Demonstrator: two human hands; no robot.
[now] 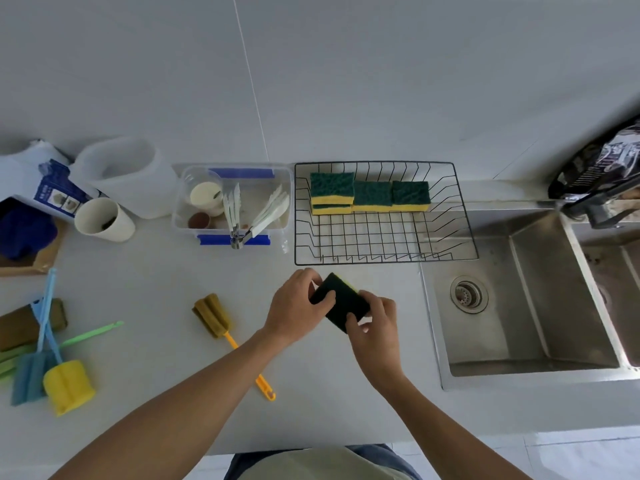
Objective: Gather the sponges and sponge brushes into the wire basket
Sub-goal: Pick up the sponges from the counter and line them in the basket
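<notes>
Both hands hold one green-and-yellow sponge [341, 302] just above the counter, in front of the wire basket [381, 259]. My left hand [296, 308] grips its left end and my right hand [375, 322] grips its near right corner. Several sponges [372, 195] sit in a row along the basket's back wall, the left ones stacked. A brown sponge brush with an orange handle [213, 317] lies on the counter to the left. At the far left lie a yellow sponge brush [69, 386], a blue one [29, 377] and green handles [91, 336].
A steel sink [526, 306] opens to the right of the basket. A clear plastic box [233, 202] with cups and utensils stands left of the basket. Further left are a white cup [104, 220], a white jug [128, 174], a blue-and-white packet [52, 188] and a wooden board [45, 258].
</notes>
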